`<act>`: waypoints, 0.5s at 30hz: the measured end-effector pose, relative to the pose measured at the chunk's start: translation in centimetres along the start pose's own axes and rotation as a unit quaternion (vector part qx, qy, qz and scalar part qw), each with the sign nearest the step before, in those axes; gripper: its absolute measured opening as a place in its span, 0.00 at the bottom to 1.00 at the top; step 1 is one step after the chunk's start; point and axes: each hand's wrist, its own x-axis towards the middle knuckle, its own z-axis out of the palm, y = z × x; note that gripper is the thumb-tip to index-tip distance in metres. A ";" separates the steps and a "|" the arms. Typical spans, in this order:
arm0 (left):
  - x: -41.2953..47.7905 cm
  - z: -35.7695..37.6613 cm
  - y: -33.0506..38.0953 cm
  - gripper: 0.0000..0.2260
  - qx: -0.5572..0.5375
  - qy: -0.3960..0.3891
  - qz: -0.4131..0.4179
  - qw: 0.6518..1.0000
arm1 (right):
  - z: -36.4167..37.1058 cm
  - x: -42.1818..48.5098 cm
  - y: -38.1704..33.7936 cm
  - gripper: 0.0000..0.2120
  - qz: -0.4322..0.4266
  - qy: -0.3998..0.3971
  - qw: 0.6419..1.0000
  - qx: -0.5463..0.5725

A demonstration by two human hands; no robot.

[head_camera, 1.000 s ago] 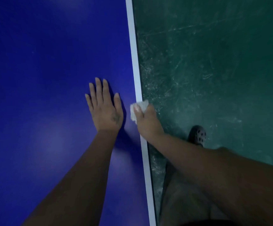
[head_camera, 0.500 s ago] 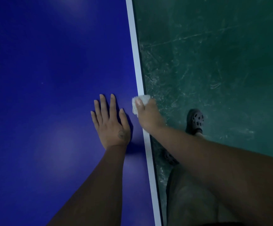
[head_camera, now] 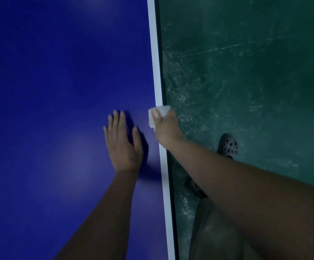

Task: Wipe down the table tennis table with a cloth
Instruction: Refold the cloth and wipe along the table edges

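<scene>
Left hand (head_camera: 123, 145) flat on table (head_camera: 49, 72), right hand (head_camera: 166, 126) around cloth (head_camera: 159, 111), clog (head_camera: 228, 146) nearby

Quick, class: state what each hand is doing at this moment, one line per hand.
Left hand: open, fingers straight, flat on the blue table.
Right hand: closed around the white cloth at the table's white edge line.

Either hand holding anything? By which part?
Right hand grips the white cloth, bunched under thumb and fingers at the table's white edge line. Left hand holds nothing; it lies flat on the blue tabletop.
</scene>
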 end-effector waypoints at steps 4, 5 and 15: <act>12.2 1.6 2.8 0.26 -0.018 -0.001 0.010 1.000 | -0.1 -2.5 2.9 0.31 -0.023 -0.021 0.999 -0.029; 14.6 2.0 3.3 0.28 -0.006 -0.017 -0.001 1.000 | -0.1 -2.4 3.2 0.32 -0.014 -0.032 0.999 -0.028; 18.2 3.9 3.9 0.28 0.084 -0.003 -0.046 0.995 | -0.7 1.9 -2.8 0.31 0.007 -0.025 0.999 -0.027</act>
